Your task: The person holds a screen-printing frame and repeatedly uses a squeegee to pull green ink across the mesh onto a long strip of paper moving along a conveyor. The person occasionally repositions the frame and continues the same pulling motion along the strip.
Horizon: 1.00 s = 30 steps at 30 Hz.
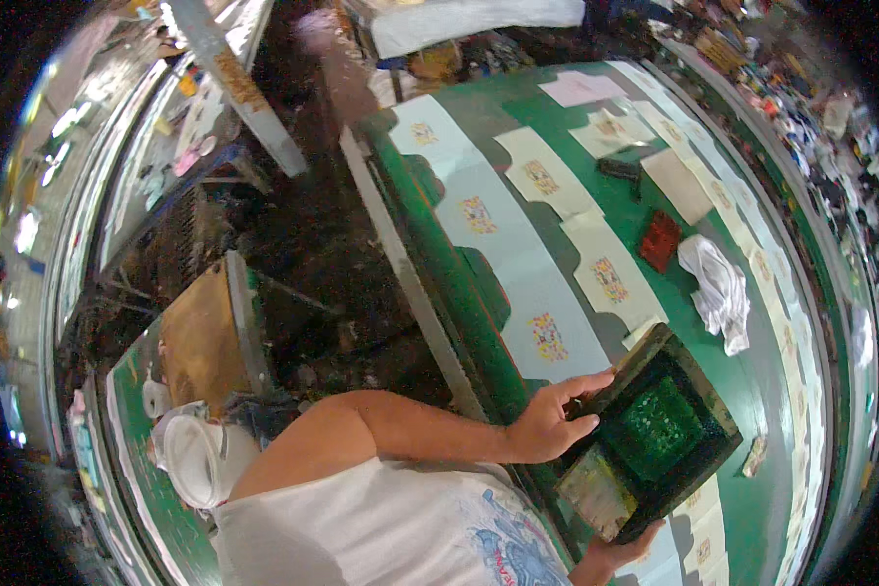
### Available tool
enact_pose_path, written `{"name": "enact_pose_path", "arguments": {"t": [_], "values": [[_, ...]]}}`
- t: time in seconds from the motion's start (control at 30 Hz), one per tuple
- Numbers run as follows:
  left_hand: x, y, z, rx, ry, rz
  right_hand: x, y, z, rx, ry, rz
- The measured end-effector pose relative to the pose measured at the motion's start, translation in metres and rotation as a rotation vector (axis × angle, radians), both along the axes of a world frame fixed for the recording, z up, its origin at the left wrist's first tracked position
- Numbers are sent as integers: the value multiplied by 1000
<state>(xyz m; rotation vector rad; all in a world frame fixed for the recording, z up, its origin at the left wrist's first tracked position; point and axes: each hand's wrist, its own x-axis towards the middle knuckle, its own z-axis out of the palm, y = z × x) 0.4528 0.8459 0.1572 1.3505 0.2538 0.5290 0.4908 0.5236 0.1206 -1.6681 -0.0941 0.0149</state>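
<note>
My left hand (549, 420) is closed on the upper left edge of a dark wooden screen-printing frame (689, 376), thumb on top. My right hand (623, 555) grips its lower edge, partly hidden beneath it. The frame is tilted above the green table (493, 283). Inside it shows a dark green, wet-looking mesh area (664, 423) and a pale, stained patch (596, 493). Beside the frame, pale cut fabric pieces lie in rows on the table; one light blue strip (513, 264) and a cream piece (610, 273) carry small multicoloured printed patches.
A crumpled white cloth (718, 293), a red block (659, 240) and a dark tool (619, 168) lie farther along the table. Behind me, a white bucket (193, 459) stands by a brown board (202, 327). A grey metal beam (234, 83) slants at the upper left.
</note>
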Motion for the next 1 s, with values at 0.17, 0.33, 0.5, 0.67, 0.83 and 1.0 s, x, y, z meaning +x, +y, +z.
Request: {"name": "enact_pose_path", "arguments": {"t": [0.17,0.33,0.5,0.67,0.83,1.0], "values": [[-20,33,10,58,36,85,21,13,-44,-281,-567,217],[-35,98,1,32,-3,161,36,105,-8,281,180,105],[-63,189,-3,91,-52,237,39,163,-61,-248,-636,349],[-86,274,-23,1,-140,330,15,288,-9,-483,-785,447],[-90,323,0,57,-67,306,22,304,-28,-555,-684,330],[-77,370,5,103,-149,358,91,361,-68,-324,-292,348]]}}
